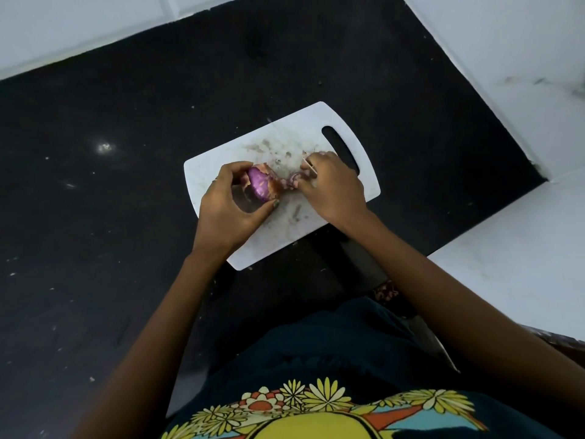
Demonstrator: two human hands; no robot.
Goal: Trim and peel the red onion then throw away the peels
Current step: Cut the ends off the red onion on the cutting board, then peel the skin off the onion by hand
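Observation:
A red onion [260, 186] with part of its purple flesh bared sits over the white cutting board [345, 134]. My left hand [226, 207] grips it, fingers curled over the top and thumb below. Loose brownish skin hangs from the onion's right side. My right hand [332, 188] is just to the right and pinches a bunch of peels [293, 182] that still reach the onion.
The board lies on a black counter [95, 185], its handle slot [340, 147] toward the far right. A knife [364, 264] with a patterned handle lies on the counter under my right forearm. White tiled walls border the counter at the back and right.

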